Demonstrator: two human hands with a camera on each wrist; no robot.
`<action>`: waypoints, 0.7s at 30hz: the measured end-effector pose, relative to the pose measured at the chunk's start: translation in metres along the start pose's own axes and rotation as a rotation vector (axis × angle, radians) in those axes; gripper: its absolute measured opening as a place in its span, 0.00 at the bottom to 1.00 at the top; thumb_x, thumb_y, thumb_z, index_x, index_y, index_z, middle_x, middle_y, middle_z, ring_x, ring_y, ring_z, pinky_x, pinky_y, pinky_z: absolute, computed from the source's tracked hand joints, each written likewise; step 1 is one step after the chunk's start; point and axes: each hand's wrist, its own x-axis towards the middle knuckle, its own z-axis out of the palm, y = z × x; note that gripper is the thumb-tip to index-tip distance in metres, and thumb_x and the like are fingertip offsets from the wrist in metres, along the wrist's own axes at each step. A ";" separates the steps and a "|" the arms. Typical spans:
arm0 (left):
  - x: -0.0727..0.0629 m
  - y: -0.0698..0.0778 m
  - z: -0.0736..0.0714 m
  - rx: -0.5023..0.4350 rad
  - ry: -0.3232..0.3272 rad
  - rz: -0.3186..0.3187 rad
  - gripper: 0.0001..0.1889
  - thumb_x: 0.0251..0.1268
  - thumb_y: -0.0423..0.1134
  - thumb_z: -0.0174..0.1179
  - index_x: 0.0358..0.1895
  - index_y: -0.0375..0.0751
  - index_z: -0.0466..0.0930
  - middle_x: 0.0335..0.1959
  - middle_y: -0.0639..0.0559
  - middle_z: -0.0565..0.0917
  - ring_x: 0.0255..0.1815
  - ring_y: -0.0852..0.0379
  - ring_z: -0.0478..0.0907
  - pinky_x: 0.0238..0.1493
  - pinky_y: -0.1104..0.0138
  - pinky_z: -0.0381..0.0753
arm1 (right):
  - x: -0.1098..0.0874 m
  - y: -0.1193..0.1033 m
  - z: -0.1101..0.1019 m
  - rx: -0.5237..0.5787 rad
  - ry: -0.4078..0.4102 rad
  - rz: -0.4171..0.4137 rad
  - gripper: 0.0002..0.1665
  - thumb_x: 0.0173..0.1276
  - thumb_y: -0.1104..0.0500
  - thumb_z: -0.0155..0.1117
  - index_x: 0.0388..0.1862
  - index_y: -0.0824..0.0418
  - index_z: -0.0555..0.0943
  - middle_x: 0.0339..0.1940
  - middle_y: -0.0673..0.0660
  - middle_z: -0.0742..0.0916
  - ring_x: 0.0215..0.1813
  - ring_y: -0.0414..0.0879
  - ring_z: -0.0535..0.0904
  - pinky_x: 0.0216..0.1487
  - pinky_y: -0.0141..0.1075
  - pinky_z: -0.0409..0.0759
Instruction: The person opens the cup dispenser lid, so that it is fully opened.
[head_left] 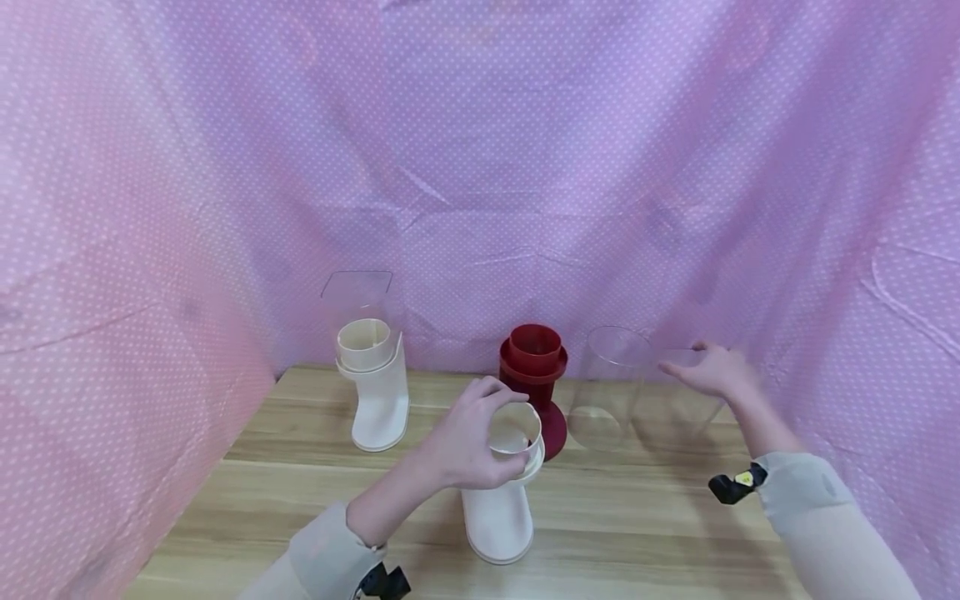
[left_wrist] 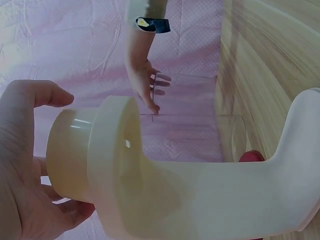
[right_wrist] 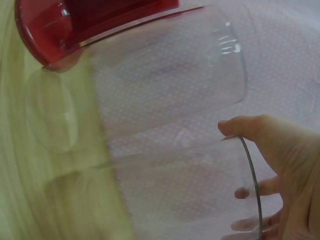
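Observation:
A white curved stand (head_left: 498,525) with a cream cup-like top (head_left: 517,425) stands upright at the front middle. My left hand (head_left: 480,437) curls round this top, thumb on the near side and fingers on the far side. In the left wrist view, a small gap shows between one fingertip (left_wrist: 65,97) and the cream top (left_wrist: 72,150). At the right, my right hand (head_left: 716,371) holds the upper rim of a clear container (right_wrist: 185,190), its thumb at one edge and fingers visible through the wall. The container's full outline is faint.
A red stand (head_left: 534,358) with a round cup top stands behind the white one. Beside it is a clear cylinder (head_left: 611,392). Another white stand (head_left: 378,408) is at the back left, with a clear square-rimmed piece (head_left: 358,287) at its top. Polka-dot cloth (head_left: 480,167) surrounds the wooden table (head_left: 630,517).

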 end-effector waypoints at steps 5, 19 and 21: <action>-0.002 0.003 0.002 0.005 0.019 -0.032 0.37 0.49 0.54 0.78 0.64 0.43 0.83 0.58 0.49 0.82 0.61 0.54 0.77 0.61 0.57 0.84 | 0.003 0.004 0.015 0.012 -0.006 -0.007 0.67 0.68 0.17 0.52 0.80 0.72 0.61 0.73 0.90 0.67 0.68 0.89 0.66 0.58 0.76 0.76; -0.004 0.005 0.001 0.003 -0.001 -0.027 0.33 0.49 0.47 0.77 0.63 0.43 0.84 0.55 0.51 0.83 0.60 0.54 0.78 0.62 0.57 0.84 | 0.005 0.007 0.047 0.031 0.050 -0.035 0.66 0.67 0.18 0.55 0.77 0.74 0.66 0.72 0.86 0.71 0.69 0.87 0.68 0.62 0.74 0.75; -0.005 0.005 0.001 0.001 -0.002 -0.022 0.33 0.49 0.47 0.76 0.63 0.43 0.84 0.55 0.51 0.83 0.60 0.55 0.78 0.62 0.57 0.85 | 0.004 0.006 0.048 0.035 0.043 -0.020 0.68 0.67 0.16 0.53 0.79 0.72 0.64 0.74 0.87 0.68 0.70 0.88 0.65 0.61 0.75 0.75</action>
